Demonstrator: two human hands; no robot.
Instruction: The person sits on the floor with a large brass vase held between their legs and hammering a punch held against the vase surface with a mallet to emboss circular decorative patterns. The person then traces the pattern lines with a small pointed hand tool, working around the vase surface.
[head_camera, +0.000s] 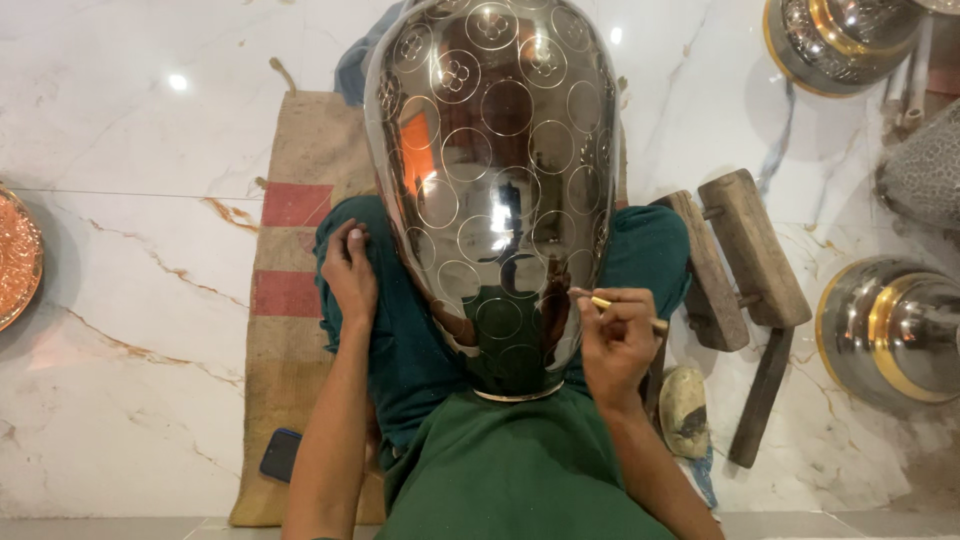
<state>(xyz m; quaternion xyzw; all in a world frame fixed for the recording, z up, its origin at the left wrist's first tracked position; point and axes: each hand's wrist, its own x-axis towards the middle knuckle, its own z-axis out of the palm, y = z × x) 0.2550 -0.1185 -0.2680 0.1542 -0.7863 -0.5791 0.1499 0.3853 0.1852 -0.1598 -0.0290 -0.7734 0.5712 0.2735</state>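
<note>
From the head camera, the polished metal pot (495, 190) on your lap hides your knees and is cut off at the top edge. Your left hand (350, 275) braces its side, fingers pressed together, tips hidden behind the metal. Your right hand (618, 345) pinches a thin yellow tool (603, 302) against the circle-patterned surface. Wooden mallets (740, 260) lie just beside you.
</note>
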